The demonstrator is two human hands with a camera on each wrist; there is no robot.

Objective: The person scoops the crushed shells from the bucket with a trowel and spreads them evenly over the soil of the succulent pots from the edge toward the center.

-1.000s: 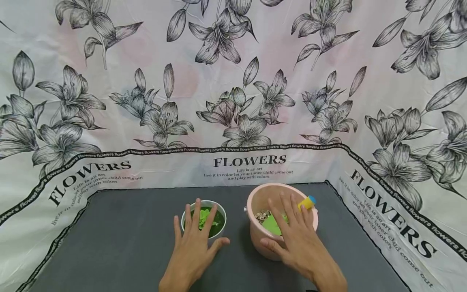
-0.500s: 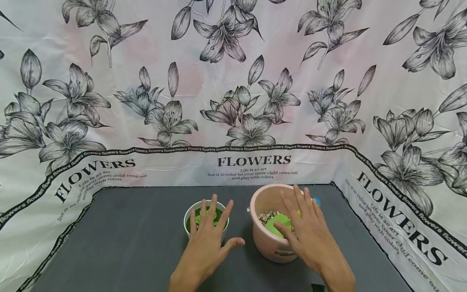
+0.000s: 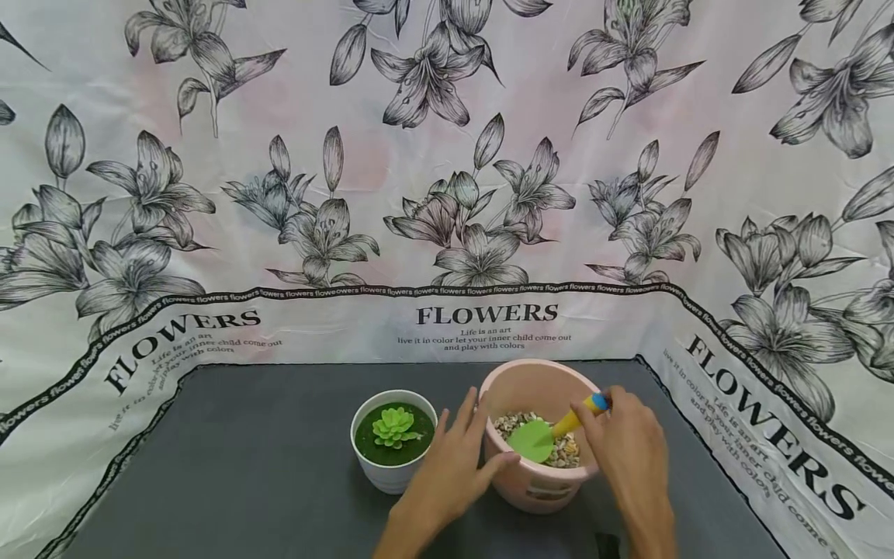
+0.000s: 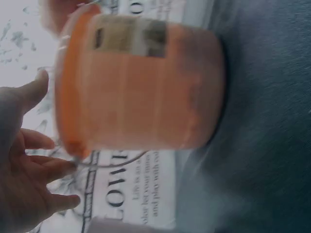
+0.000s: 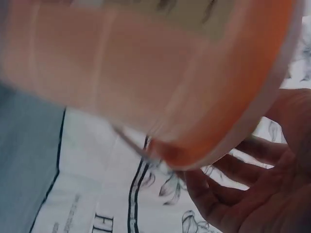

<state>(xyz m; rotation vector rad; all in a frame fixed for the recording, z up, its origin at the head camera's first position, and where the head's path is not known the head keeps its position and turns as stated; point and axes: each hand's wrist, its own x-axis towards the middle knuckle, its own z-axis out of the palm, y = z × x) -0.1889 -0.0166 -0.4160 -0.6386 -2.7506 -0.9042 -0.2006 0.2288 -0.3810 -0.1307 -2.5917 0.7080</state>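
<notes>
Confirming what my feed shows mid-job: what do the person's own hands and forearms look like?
The left hand and right hand are bare: no gloves, rings or markings show. No sleeves or cables are visible on the forearms. A small dark patch shows beside the right forearm; I cannot tell whether it is worn.

In front of me is a flat surface [image 3: 244, 458], dark grey in colour, which at its far side ends at a white printed cloth [image 3: 335, 334]. Two things stand directly on it, both upright. A white pot [image 3: 380, 476] is on my left. To the right of it, near but not touching, stands a pink bucket [image 3: 513, 491], wider than the pot.
</notes>
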